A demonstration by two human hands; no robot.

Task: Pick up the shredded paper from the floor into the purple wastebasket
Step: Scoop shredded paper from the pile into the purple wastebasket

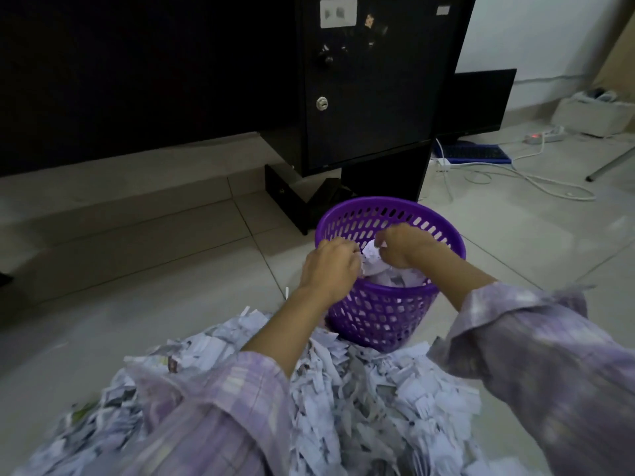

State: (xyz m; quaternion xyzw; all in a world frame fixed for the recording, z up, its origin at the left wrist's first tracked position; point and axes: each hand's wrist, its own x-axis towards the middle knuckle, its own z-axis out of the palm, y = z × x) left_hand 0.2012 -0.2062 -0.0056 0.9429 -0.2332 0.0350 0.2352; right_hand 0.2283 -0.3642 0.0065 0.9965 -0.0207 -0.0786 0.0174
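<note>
The purple wastebasket point(385, 314) stands on the tiled floor just beyond a big heap of shredded paper point(360, 400). Both my hands are over its mouth. My left hand point(330, 266) and my right hand point(403, 245) curl around a clump of white shreds point(371, 257) held between them above the basket. More shreds lie inside the basket point(398, 278), filling it fairly high. My sleeves hide part of the heap.
A black desk with a locked cabinet door point(371, 84) stands right behind the basket. To the right on the floor lie a blue keyboard point(472, 153), white cables point(536, 180), a power strip point(544, 136) and a box point(598, 115).
</note>
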